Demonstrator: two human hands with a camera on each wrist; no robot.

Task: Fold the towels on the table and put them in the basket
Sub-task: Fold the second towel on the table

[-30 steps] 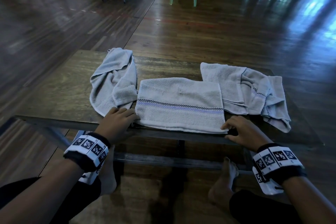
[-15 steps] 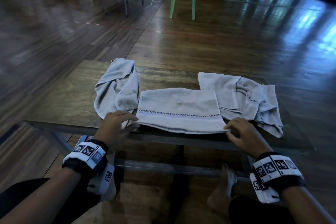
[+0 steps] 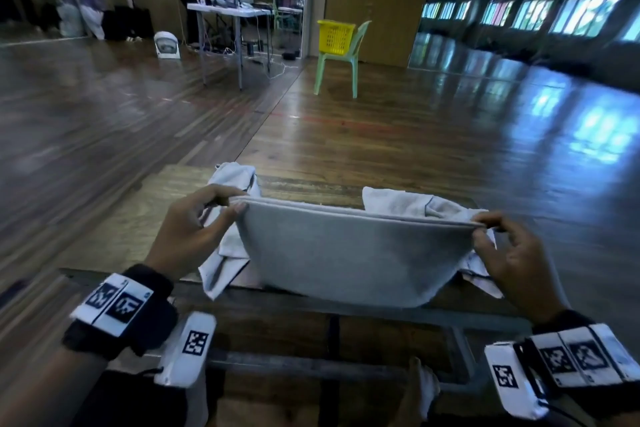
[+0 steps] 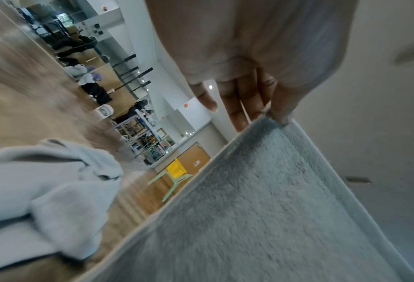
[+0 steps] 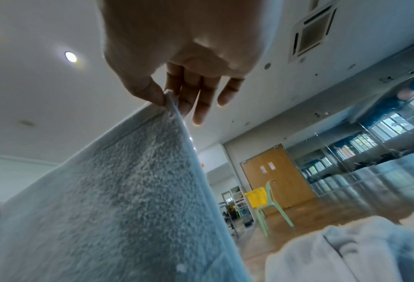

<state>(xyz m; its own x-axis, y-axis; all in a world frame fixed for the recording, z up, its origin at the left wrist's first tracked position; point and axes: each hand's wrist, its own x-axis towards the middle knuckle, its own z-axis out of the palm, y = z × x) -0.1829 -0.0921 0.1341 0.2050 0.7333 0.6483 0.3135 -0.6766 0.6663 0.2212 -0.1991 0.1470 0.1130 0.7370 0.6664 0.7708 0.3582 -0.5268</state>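
A grey folded towel (image 3: 349,253) hangs in the air over the near edge of the wooden table (image 3: 145,218), held by its two top corners. My left hand (image 3: 228,206) pinches the left corner between thumb and fingers; the same pinch shows in the left wrist view (image 4: 277,116). My right hand (image 3: 485,224) pinches the right corner, thumb against forefinger (image 5: 168,99). A crumpled grey towel (image 3: 228,246) lies on the table at the left, another crumpled towel (image 3: 415,204) at the right, partly hidden behind the lifted one. The yellow basket (image 3: 335,36) sits on a green chair far across the room.
The green plastic chair (image 3: 337,69) stands on open wooden floor beyond the table. A white folding table (image 3: 225,10) with gear, a person standing behind it, and a small fan (image 3: 166,44) are at the back left. My bare feet (image 3: 420,388) rest under the table.
Both hands gripped the folded towel's near corners and lifted it off the table; it now hangs upright between them. My head has tilted up, bringing the room and the basket into view.
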